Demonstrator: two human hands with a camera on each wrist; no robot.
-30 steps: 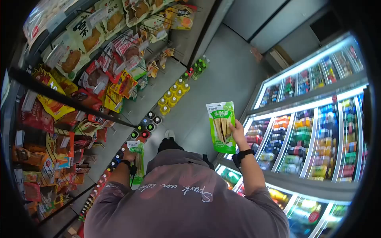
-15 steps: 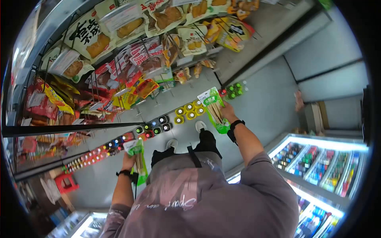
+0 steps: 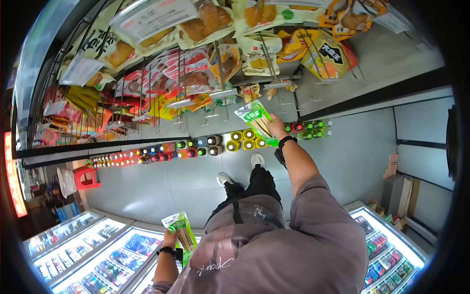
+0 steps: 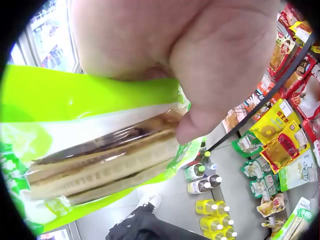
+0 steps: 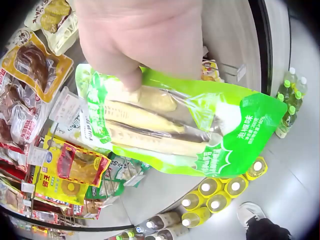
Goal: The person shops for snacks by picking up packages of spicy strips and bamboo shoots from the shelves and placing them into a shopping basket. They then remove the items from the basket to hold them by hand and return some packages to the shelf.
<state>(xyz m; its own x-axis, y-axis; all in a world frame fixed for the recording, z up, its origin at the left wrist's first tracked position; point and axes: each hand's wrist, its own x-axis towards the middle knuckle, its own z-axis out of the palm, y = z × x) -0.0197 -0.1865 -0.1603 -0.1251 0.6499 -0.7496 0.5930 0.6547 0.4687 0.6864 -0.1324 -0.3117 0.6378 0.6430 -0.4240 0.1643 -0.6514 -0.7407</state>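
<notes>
My right hand [image 3: 277, 126] holds up a green-and-white snack packet [image 3: 257, 120] in front of the hanging rack. In the right wrist view, the thumb lies over the packet's [image 5: 165, 125] clear window, which shows long pale strips like bamboo shoots. A second, similar green packet [image 3: 182, 234] is in my left hand [image 3: 170, 238], low at my side near the lit coolers. The left wrist view shows the thumb at one end of this packet [image 4: 100, 155], across its window of pale strips. The other fingers of both hands are mostly hidden behind the packets.
Bagged snacks [image 3: 259, 54] hang on metal hooks ahead, with price tags [image 3: 154, 19] in front. Rows of bottles [image 3: 245, 140] line the floor under the rack. Lit coolers [image 3: 112, 255] stand behind me. A red stool [image 3: 87, 177] is at the far left.
My view and body have turned toward the hanging rack. The right hand has brought its packet up before the rack; the left hand with its packet has swung back toward the coolers.
</notes>
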